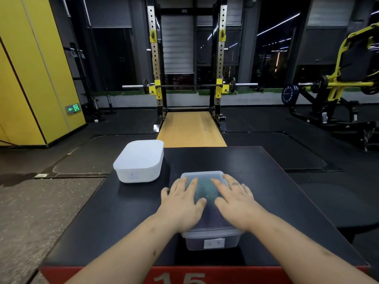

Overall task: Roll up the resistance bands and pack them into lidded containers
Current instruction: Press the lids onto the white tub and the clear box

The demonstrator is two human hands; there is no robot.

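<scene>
A: Where were the hands?

B: Both lay flat on the lid (207, 176) of the clear container (194, 242). The left hand (180, 203) covered its left half and the right hand (235, 203) its right half. The fingers were straight and a little spread, pressing down and curled round nothing.

A: And the bands?

B: A green resistance band (206, 191), rolled in a coil, showed through the lid between the two hands, at the far end of the container. Something darker and purplish lay nearer the wrists (I could not tell what it was through the plastic).

A: Where did the container stand?

B: On the black top (287, 201) of a box with a red front (102, 275), near the person's edge and about midway across. A small white label (214, 243) sat on its near wall.

A: Anything else on that top?

B: A white container (139, 160) with its lid on, farther off and to the left, apart from the clear one.

A: And behind?

B: A squat rack (219, 58) with a barbell (190, 86) across it, a wooden platform (190, 128) at its foot, and a yellow wall (30, 68) on the left.
</scene>
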